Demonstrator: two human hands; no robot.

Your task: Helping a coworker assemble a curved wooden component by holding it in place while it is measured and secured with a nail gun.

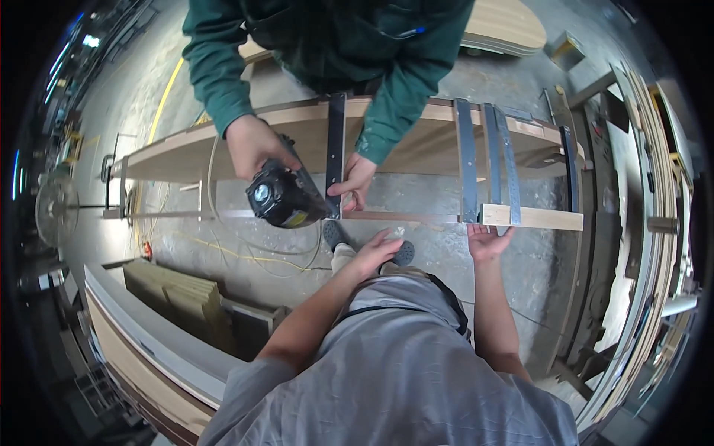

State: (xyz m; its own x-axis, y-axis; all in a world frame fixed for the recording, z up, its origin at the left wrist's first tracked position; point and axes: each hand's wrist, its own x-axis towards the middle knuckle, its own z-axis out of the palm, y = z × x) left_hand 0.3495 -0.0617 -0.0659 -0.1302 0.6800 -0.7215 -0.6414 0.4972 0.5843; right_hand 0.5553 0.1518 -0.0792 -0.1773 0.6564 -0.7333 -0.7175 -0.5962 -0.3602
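Note:
My right hand [486, 244] is palm up under the near edge of the frame, its fingers and thumb at a pale wooden strip [547, 218]. That strip lies across the near ends of several grey metal bars [466, 152]. My left hand [376, 255] is held in front of my waist with fingers loosely stretched, nothing visible in it. Across from me, a person in a green jacket [413, 115] holds a black nail gun [281, 197] near the end of a dark metal bar [336, 152]. The person's other hand [355, 182] is at that bar.
A long curved wooden panel [275, 137] spans the far side of the frame. A hose [214, 175] and cables run around it to the floor. Stacked boards [178, 297] stand at the lower left, and long planks [643, 260] at the right. A fan [56, 210] is far left.

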